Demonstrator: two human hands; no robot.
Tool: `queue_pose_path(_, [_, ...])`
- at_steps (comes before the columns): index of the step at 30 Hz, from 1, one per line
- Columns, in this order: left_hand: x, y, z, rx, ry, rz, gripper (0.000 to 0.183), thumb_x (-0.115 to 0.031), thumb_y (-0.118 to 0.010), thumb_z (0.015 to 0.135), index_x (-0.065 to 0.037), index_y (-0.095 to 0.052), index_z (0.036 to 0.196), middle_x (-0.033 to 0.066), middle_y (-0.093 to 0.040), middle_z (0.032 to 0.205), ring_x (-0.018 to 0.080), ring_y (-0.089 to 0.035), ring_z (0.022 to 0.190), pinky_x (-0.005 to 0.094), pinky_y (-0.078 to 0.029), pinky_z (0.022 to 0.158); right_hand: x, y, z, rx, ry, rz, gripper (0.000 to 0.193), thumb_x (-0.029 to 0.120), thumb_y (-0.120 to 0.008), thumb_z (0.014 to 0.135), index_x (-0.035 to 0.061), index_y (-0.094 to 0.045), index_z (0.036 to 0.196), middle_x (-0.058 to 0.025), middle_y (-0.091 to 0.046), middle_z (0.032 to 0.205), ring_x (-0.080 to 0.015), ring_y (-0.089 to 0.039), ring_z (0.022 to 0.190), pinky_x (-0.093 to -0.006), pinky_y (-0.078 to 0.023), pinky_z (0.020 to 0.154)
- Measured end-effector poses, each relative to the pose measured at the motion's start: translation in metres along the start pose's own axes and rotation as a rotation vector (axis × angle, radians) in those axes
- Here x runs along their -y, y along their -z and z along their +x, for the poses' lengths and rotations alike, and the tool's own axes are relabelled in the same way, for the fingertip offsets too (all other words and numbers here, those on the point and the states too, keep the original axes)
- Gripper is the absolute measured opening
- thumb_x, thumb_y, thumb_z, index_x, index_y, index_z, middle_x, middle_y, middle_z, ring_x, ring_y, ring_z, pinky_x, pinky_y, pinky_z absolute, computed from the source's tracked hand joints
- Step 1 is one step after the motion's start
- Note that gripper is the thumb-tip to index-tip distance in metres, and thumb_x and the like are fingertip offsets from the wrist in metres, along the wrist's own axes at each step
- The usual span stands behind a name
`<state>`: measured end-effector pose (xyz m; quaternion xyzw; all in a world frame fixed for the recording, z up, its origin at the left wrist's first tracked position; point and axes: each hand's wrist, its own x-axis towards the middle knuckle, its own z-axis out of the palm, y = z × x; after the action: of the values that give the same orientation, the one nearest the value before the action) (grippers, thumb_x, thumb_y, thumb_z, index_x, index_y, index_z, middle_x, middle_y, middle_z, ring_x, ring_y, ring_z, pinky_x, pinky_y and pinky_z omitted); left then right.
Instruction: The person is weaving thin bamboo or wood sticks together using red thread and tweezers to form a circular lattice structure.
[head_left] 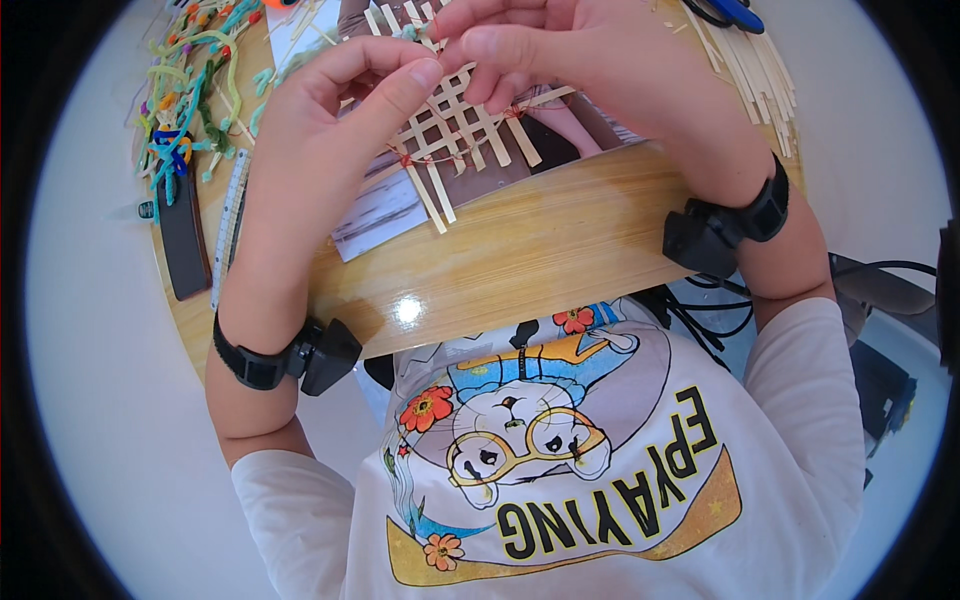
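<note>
A lattice of crossed pale wooden strips (437, 200) lies on printed picture sheets (385, 215). Thin red thread (405, 160) is tied around its near corners, and pale green yarn (409, 33) shows at its far side. Over the lattice, my left hand (345, 105) is closed, thumb against forefinger; what is pinched there, if anything, is too small to name. Close beside it, my right hand (560, 50) has its fingers curled with the thumb pressed in. Their tips meet near the left fingertips and hide part of the lattice.
Colourful fuzzy craft stems (205, 80) are heaped at the far left of the wooden table (520, 240). Nearby lie a dark flat bar (183, 235) and a ruler (230, 228). Loose wooden strips (762, 90) and a blue-handled tool (738, 14) are at the far right.
</note>
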<state>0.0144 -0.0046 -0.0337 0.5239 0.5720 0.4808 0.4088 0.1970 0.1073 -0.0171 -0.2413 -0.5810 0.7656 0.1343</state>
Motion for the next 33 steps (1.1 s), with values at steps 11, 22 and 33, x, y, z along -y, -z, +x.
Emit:
queue_pose_path(11, [-0.006,0.013,0.002,-0.129,-0.084,-0.017,0.02,-0.017,-0.065,0.09,-0.002,-0.065,0.101,0.0019,-0.065,0.1,0.0084,-0.057,0.094,0.0217,-0.041,0.088,0.012,0.003,-0.008,-0.172,0.107,-0.059,0.016,0.015,-0.058,0.094,-0.0003,-0.06,0.096,-0.0048,-0.063,0.08,-0.0096,-0.059,0.068,-0.0209,-0.05,0.062])
queue_pose_path(22, [-0.005,-0.005,-0.004,-0.074,-0.136,0.216,0.017,-0.018,-0.07,0.083,-0.003,-0.07,0.091,-0.0014,-0.06,0.076,0.0048,-0.054,0.07,0.0197,-0.045,0.062,-0.006,-0.019,-0.006,-0.062,0.065,0.014,0.02,0.01,-0.06,0.093,-0.0037,-0.062,0.107,-0.0048,-0.065,0.083,-0.0057,-0.058,0.069,-0.0188,-0.049,0.06])
queue_pose_path(33, [-0.017,0.01,-0.007,0.162,-0.129,0.577,0.014,-0.013,-0.072,0.08,-0.001,-0.067,0.085,0.0021,-0.062,0.08,0.012,-0.055,0.079,0.0255,-0.044,0.075,0.001,-0.01,-0.008,-0.15,0.17,-0.152,0.012,0.006,-0.061,0.091,-0.0025,-0.062,0.098,-0.0037,-0.065,0.082,-0.0051,-0.058,0.069,-0.017,-0.049,0.061])
